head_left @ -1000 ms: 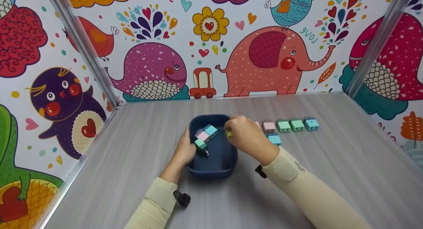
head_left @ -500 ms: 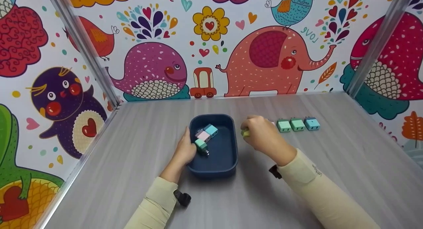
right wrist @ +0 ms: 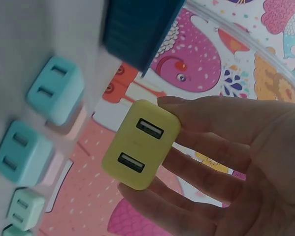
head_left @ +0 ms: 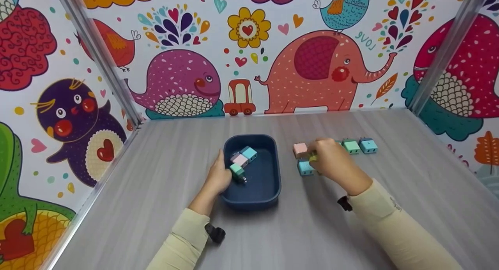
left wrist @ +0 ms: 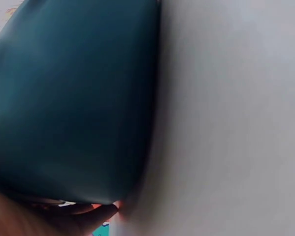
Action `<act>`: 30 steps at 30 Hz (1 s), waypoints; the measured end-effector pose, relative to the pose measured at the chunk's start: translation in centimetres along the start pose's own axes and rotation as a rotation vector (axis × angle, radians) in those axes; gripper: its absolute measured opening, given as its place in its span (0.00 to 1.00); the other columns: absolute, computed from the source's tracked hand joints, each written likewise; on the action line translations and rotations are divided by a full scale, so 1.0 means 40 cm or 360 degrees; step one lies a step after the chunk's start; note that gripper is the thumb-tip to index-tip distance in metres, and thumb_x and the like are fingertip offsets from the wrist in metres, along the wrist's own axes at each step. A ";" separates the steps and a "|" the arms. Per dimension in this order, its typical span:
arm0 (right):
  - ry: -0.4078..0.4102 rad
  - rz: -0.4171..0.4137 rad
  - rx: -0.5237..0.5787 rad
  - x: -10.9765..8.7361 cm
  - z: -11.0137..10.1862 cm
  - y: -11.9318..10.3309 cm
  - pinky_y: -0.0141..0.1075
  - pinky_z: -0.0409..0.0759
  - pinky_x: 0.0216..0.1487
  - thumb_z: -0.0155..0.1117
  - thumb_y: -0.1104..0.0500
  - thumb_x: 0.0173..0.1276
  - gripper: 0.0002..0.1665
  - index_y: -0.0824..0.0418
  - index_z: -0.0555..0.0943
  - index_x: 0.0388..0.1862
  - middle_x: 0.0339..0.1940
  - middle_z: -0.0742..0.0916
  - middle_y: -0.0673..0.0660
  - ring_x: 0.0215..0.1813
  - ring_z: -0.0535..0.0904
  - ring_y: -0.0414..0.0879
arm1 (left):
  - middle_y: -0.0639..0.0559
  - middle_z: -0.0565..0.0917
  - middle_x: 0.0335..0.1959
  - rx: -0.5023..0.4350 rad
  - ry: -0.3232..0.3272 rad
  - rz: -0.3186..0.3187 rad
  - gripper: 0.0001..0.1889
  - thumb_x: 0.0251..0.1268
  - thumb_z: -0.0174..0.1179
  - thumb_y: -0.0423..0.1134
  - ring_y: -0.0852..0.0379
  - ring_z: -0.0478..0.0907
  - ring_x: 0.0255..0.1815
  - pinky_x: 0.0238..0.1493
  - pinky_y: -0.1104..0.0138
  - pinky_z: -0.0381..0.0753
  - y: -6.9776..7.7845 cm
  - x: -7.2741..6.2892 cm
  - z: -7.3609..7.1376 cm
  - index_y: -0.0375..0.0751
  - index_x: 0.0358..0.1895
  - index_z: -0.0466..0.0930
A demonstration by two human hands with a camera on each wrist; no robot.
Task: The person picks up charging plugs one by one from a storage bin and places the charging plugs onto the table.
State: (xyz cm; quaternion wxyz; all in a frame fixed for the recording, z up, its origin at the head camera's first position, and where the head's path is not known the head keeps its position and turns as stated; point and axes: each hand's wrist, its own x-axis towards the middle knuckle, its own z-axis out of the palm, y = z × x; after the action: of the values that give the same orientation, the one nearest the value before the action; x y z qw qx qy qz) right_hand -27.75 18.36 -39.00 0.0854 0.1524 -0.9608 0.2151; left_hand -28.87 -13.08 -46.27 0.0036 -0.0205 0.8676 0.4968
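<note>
My right hand [head_left: 337, 165] pinches a yellow two-port USB charger [right wrist: 141, 145] between thumb and fingers, over the chargers on the table. Just left of that hand lie a pink charger [head_left: 300, 149] and a light blue charger [head_left: 305, 167]. A green charger [head_left: 351, 146] and another blue charger [head_left: 368, 145] sit to its right; others are partly hidden by the hand. My left hand [head_left: 218, 175] holds the left side of a dark blue bin [head_left: 251, 203]. Inside the bin lie a blue charger [head_left: 248, 154], a pink charger [head_left: 239, 159] and a green charger [head_left: 237, 170] with metal prongs.
The grey wood-grain table [head_left: 128, 207] runs back to a wall [head_left: 241, 67] printed with cartoon animals. Metal posts [head_left: 99, 59] stand at the back corners. The bin stands left of the charger rows.
My right hand has moved right from the bin's right rim to the charger rows, still pinching the yellow charger. Pink and blue chargers beside it have come into view. Left hand and bin stay put.
</note>
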 end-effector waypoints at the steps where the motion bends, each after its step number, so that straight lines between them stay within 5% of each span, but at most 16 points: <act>1: -0.0006 0.0013 0.0000 -0.002 -0.002 0.009 0.53 0.90 0.48 0.77 0.72 0.61 0.11 0.68 0.91 0.43 0.42 0.90 0.64 0.42 0.86 0.57 | 0.30 0.49 0.86 -0.0003 -0.0001 0.0001 0.40 0.72 0.41 0.21 0.36 0.45 0.87 0.85 0.46 0.47 0.000 0.000 0.000 0.30 0.87 0.40; 15: -0.0041 0.0188 0.0029 -0.006 -0.047 0.103 0.59 0.87 0.54 0.76 0.71 0.64 0.12 0.70 0.91 0.47 0.48 0.90 0.69 0.46 0.84 0.62 | 0.30 0.49 0.86 -0.0017 -0.0002 -0.0012 0.40 0.72 0.41 0.21 0.35 0.46 0.87 0.84 0.45 0.48 0.003 -0.001 0.002 0.30 0.87 0.40; 30: -0.0163 0.0379 0.0052 0.014 -0.029 0.197 0.60 0.86 0.56 0.74 0.69 0.66 0.15 0.73 0.89 0.51 0.48 0.89 0.71 0.46 0.82 0.63 | 0.29 0.50 0.86 0.0026 0.0004 0.0001 0.40 0.72 0.41 0.21 0.35 0.47 0.87 0.84 0.46 0.49 0.001 0.002 -0.001 0.28 0.86 0.41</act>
State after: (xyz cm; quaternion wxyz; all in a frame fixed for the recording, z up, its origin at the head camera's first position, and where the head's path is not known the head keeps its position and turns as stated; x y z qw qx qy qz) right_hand -30.76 25.53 -40.89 0.0076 0.0494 -0.9716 0.2314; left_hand -28.93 -13.11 -46.22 0.0023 -0.0208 0.8717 0.4896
